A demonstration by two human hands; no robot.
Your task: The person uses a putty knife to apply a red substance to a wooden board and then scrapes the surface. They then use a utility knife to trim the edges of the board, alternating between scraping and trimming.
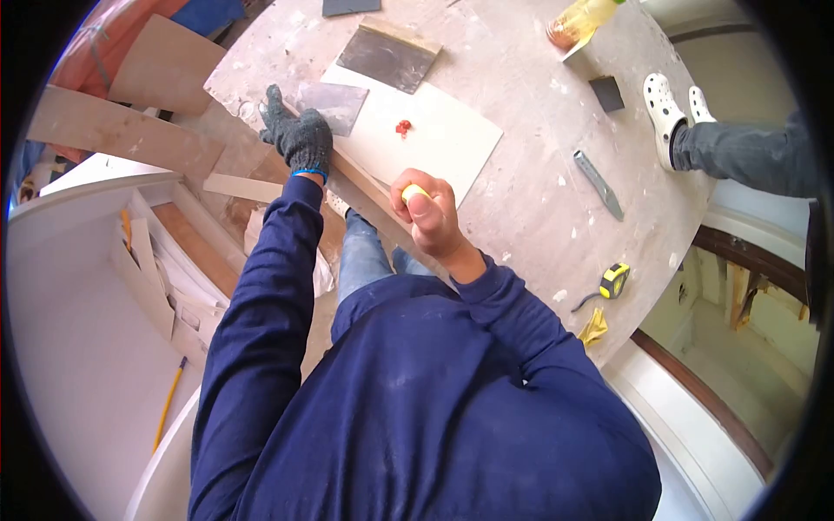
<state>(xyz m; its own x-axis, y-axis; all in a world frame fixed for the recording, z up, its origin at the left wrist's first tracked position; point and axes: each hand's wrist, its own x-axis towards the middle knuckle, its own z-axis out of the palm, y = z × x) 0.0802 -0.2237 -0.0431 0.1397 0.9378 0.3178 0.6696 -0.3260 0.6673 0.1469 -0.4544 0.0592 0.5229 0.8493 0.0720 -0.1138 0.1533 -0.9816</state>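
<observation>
My left hand (300,137), in a dark knitted glove with a blue cuff edge, grips the far end of a narrow wooden strip (363,181) along the near side of the table. My bare right hand (430,213) is closed around a tool with a yellow handle end (415,193), over the strip's nearer part. The rest of that tool is hidden by the fist. Just beyond lies a white board (452,130) with a small blob of red paste (403,128) on it. A grey flat plate (339,106) and a dark wood-edged plate (391,56) overlap the board.
On the dusty table (530,174) lie a grey utility knife (599,184), a yellow tape measure (614,280), a yellow scrap (594,326), a dark square pad (607,93) and a yellowish bottle (575,24). Another person's white shoe (662,117) is at right. Board offcuts (130,130) lie left.
</observation>
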